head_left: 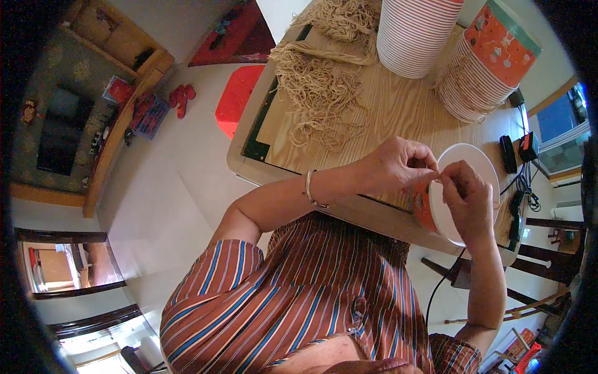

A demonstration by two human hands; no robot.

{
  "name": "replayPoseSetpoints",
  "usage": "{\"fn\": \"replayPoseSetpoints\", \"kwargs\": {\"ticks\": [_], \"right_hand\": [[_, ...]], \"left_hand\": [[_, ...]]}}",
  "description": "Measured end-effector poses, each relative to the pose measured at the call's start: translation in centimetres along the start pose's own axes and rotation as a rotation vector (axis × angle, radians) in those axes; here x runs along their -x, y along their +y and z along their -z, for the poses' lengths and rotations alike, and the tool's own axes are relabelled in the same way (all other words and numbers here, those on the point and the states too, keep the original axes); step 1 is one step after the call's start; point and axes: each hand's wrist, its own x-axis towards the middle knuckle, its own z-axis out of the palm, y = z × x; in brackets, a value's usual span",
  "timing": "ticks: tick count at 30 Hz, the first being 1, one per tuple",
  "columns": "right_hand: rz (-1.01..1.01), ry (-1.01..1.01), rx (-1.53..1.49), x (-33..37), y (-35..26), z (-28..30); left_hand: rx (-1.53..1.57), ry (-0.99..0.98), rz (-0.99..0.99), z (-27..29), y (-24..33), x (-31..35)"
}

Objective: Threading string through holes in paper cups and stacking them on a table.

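Observation:
A paper bucket (470,157), white inside with an orange printed outer wall, sits tilted at the near right of the wooden table. Over its rim my left hand (398,165), a bracelet at the wrist, pinches with thumb and forefinger. Close against it, my right hand (467,196) is also pinching, its fingertips meeting the left ones. Whatever lies between the fingertips is too small to make out. Loose beige cords (327,93) lie heaped on the table to the left of the bucket.
Behind stand a tall stack of nested white paper buckets (414,37) and another orange printed stack (492,68) with cords hanging on it. Black adapters and cables (526,146) lie at the table's right edge. A red stool (237,100) stands left of the table (380,106).

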Motion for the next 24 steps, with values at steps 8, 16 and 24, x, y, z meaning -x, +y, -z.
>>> {"fn": "replayPoseSetpoints", "kwargs": {"ticks": [8,16,24], "right_hand": [[-0.578,-0.278,-0.612,-1.3,0.0,1.6],[-0.671,-0.427,-0.968,-1.7,1.3,2.0],[-0.463,-0.288,-0.595,-0.5,-0.2,1.5]], "left_hand": [[-0.244,0.008,-0.106,-0.1,1.3,0.3],[-0.483,0.057,-0.369,-0.6,0.9,0.3],[-0.051,0.107,-0.056,-1.2,0.8,0.7]]}}
